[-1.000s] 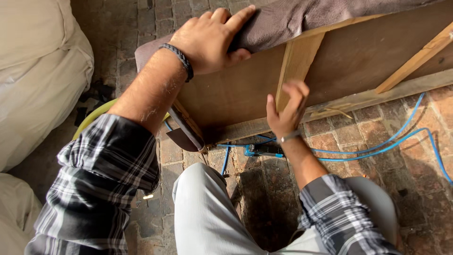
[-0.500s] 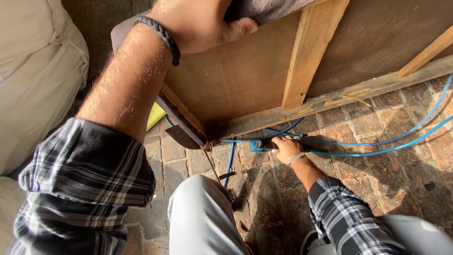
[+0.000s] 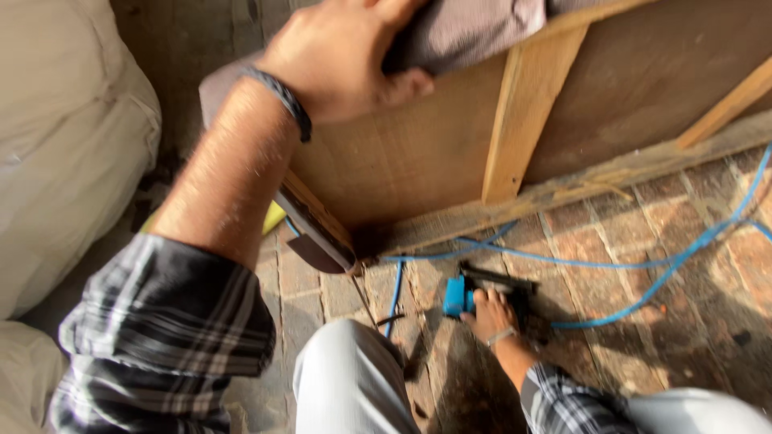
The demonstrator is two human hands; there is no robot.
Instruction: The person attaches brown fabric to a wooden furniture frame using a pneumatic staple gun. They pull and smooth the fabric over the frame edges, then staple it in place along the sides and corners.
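Left arm raised and stretched forward, forearm bare, plaid sleeve pushed up to the elbow, dark band round the wrist. Left hand point(image 3: 346, 60) lies palm-down at the top of view, knuckles up, fingers curled over and away so their tips are hidden, thumb pressed flat to the side. Right arm reaches low and forward between the knees, plaid sleeve to mid-forearm, light band at the wrist. Right hand point(image 3: 490, 315) is down near the ground, back facing up, fingers point(image 3: 481, 299) bent and closed in a grip
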